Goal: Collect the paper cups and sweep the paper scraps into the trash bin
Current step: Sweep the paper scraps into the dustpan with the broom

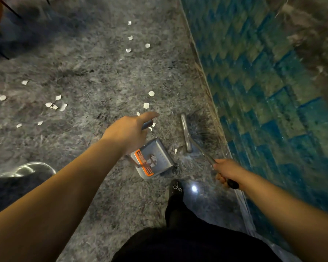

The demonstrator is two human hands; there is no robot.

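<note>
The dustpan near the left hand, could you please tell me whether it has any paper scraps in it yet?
Apparently empty: the dustpan shows only bare grey tray and its orange comb, while white paper scraps lie on the floor.

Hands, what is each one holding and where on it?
Right hand grips the broom near its handle's top. Left hand holds the dustpan handle's upper end.

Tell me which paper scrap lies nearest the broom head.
The small white scrap on the floor between the dustpan and the broom head. The other scraps lie farther off, up the floor or away to the left.
</note>
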